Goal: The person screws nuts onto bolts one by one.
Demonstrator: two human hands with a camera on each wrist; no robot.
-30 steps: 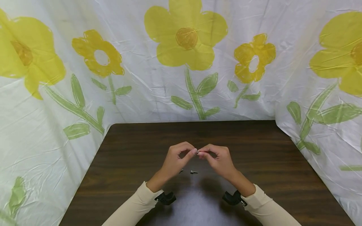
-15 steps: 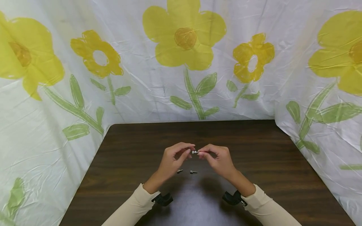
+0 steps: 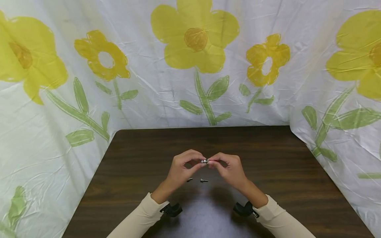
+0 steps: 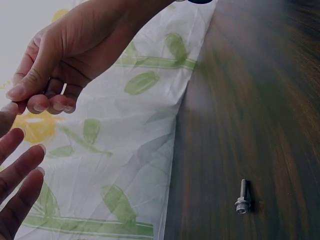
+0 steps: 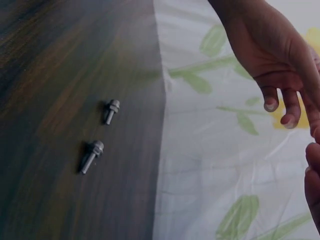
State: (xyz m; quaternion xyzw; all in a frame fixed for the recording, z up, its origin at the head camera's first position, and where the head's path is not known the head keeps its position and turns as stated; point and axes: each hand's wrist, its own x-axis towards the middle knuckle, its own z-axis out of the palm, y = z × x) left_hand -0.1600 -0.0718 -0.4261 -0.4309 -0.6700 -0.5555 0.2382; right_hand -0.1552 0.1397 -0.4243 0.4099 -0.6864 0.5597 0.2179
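Close together over the middle of the table, my two hands meet at a small silver bolt (image 3: 204, 161). Its head end lies between the thumb and fingertips of my left hand (image 3: 178, 169). My right hand (image 3: 231, 169) pinches the shank end, most of which its fingers cover. Something ring-like sits on the bolt, too small to identify. The left wrist view has my left hand (image 4: 19, 182) at lower left and my right hand (image 4: 82, 45) above it; the fingers hide the held bolt there. My left hand (image 5: 280, 55) appears at upper right in the right wrist view.
Two bolts lie on the dark wooden table (image 3: 143, 145) below the hands: one bolt (image 3: 203, 180) fully visible, the other bolt (image 3: 190, 179) beside the left hand. In the right wrist view both show collars near their heads. White flowered cloth (image 3: 148, 99) hangs around the table.
Half a second ago my left fingers had come off the bolt, leaving its head bare. Now they have returned to the right and pinch it again. My right hand has barely moved.
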